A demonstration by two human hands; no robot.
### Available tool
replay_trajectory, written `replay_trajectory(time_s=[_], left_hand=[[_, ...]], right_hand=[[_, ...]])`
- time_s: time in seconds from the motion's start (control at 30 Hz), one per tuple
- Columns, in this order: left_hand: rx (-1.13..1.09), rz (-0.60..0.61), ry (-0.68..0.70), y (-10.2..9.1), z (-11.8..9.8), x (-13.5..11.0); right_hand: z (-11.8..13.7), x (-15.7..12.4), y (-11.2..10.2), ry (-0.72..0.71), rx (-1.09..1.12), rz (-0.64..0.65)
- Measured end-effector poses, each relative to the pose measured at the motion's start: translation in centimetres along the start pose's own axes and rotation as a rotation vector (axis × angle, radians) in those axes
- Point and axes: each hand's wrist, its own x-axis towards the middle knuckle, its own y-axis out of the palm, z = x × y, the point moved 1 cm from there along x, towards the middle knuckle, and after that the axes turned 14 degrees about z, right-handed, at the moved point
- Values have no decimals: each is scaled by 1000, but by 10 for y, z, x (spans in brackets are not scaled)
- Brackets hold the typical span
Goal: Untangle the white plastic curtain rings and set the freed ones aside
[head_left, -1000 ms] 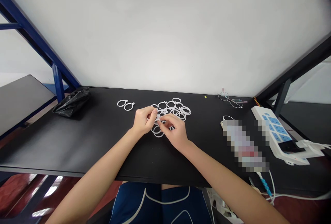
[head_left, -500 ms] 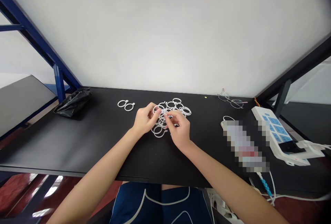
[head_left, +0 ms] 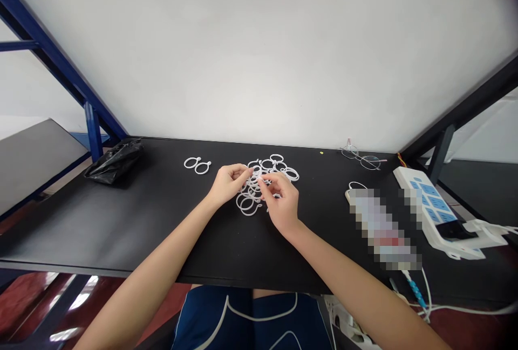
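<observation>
A loose pile of white rings, which look like plastic curtain rings (head_left: 247, 211), lies on the black tabletop (head_left: 226, 242). Over the pile's left side my left hand (head_left: 230, 184) is closed in a pinch, thumb against fingers, on the edge of one white ring. My right hand (head_left: 282, 196) pinches the same ring, it seems, from the right, its fingertips close to the left ones. The ring overlaps the pile behind it, so its outline is hard to separate. Two more rings (head_left: 202, 168) lie side by side, apart from the pile, to the left.
A crumpled black plastic bag (head_left: 115, 161) lies at the far left. On the right are eyeglasses (head_left: 369, 162), a blurred phone (head_left: 382, 228) with a cable, and a white power strip (head_left: 431, 210) with a plug. A pale wall (head_left: 259, 59) rises behind the table.
The ring at my left hand has shifted from around the thumb and index finger to between both hands' fingertips. My left fingers have drawn closer together; my right hand barely moved.
</observation>
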Motion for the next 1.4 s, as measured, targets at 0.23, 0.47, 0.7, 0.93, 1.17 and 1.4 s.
replay_trajectory(time_s=[0.23,0.47,0.7,0.93,1.17,1.4], left_hand=[[-178,20,-78,-2,3,4],[-445,-93,-209,-8,1,5],[-722,-297,-257,-15,6,9],[-935,-457,-284,-22,7,12],[-1074,-527,-282,-30,11,10],[-1078,-631,-269,-32,12,9]], right_hand=[[1,0,0,25,5,14],[3,0,0,32,-2,37],[2,1,1,23,6,96],[3,1,1,7,2,99],[1,0,1,-3,12,105],[2,0,1,13,-2,106]])
